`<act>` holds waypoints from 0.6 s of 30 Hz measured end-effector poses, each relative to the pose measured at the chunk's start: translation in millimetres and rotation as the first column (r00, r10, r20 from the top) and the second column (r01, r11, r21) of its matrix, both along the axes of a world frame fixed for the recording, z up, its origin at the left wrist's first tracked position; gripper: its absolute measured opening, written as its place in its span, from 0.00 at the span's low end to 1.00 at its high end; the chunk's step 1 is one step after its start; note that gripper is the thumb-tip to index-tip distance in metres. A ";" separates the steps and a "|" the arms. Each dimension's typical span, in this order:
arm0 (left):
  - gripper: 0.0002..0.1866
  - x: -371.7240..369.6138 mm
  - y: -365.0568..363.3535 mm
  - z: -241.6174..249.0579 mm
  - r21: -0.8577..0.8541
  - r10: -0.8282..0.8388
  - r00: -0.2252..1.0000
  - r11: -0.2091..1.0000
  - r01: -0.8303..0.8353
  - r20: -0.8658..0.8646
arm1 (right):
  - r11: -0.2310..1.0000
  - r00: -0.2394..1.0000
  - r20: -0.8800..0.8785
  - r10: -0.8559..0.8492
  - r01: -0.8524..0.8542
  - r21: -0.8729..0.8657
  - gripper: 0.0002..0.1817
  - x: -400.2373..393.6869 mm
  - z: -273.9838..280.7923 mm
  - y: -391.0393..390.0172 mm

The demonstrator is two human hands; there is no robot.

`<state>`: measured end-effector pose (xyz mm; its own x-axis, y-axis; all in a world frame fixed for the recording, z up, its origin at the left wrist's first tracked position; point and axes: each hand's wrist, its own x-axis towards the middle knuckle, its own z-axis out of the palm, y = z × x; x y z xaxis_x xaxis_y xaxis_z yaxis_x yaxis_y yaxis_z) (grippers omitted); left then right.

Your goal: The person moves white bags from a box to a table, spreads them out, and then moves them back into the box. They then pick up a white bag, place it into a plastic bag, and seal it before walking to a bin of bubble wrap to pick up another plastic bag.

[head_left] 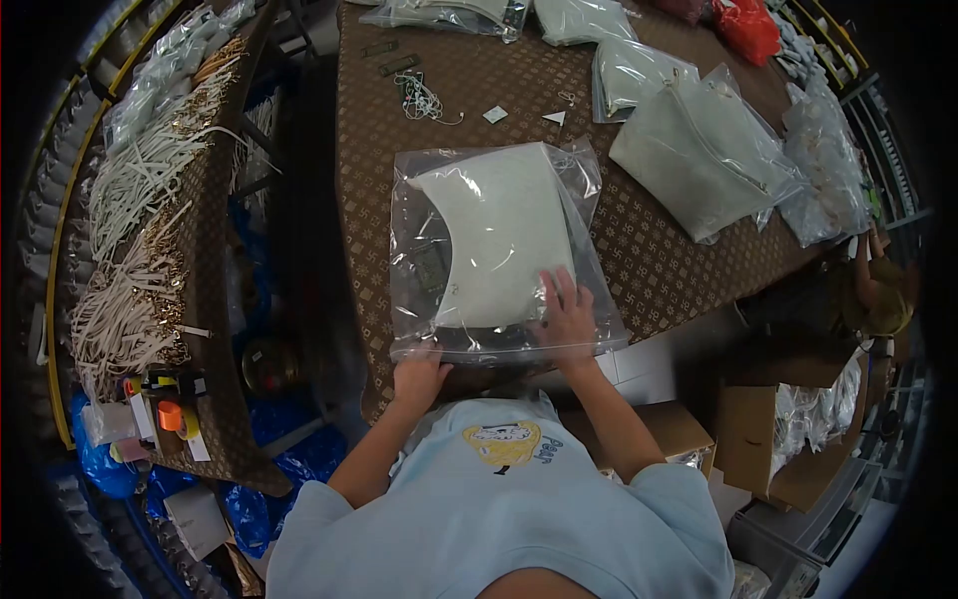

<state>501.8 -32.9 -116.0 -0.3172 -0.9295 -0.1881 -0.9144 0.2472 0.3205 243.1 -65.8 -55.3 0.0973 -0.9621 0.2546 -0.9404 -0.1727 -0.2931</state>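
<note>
A clear plastic bag (pixel 419 215) lies flat on the brown patterned table (pixel 659 260), with a pale grey-white pouch (pixel 499 235) inside it. My right hand (pixel 567 314) presses flat on the bag's near right part, fingers spread over the pouch's lower edge. My left hand (pixel 417 377) grips the bag's near left edge at the table's rim, fingers curled on the plastic.
Several more bagged pouches (pixel 699 150) lie at the table's far right, with a red bag (pixel 746 28) behind. A string tangle (pixel 424 100) and small tags lie at the back. A side bench (pixel 140 230) on the left holds white cords. Cardboard boxes (pixel 768 439) stand right.
</note>
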 end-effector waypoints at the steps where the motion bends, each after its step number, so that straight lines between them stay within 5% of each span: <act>1: 0.22 0.8 1.6 -2.6 -0.004 0.003 1.000 1.000 -0.003 -0.002 | 0.999 0.999 0.028 -0.039 0.040 -0.034 0.42 10.8 -1.8 -3.3; 6: 0.17 -2.6 2.0 3.7 -0.198 -0.079 0.997 0.977 0.075 -0.011 | 0.975 0.984 0.135 -0.114 0.137 -0.176 0.41 39.2 -13.1 -39.6; 10: 0.17 -0.1 -1.2 5.7 -0.168 -0.085 0.995 0.983 0.075 -0.052 | 0.967 0.980 0.165 -0.113 0.147 -0.208 0.32 31.4 -10.6 -39.8; 13: 0.16 7.1 3.6 17.6 -0.196 -0.124 0.985 0.976 0.098 -0.124 | 0.996 0.958 0.276 -0.078 0.088 -0.025 0.26 13.2 1.4 -1.0; 15: 0.21 8.5 6.6 64.1 -0.302 -0.076 0.950 0.953 -0.021 -0.304 | 0.992 0.913 0.400 -0.084 0.115 -0.055 0.19 -12.3 17.8 33.3; 17: 0.26 -1.8 -5.6 97.1 -0.388 0.009 0.940 0.909 -0.150 -0.342 | 0.885 0.818 0.478 -0.321 0.438 -0.156 0.19 -32.8 28.7 46.3; 18: 0.32 -5.7 -12.4 103.9 -0.478 0.079 0.921 0.836 -0.270 -0.381 | 0.888 0.821 0.474 -0.319 0.434 -0.153 0.19 -37.5 35.5 39.1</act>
<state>496.1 -45.3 -12.1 -0.0945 -0.9043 0.4162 -0.8188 0.3084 0.4841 205.6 -26.7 -19.7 -0.4322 -0.8009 0.4144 -0.7375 0.0495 -0.6735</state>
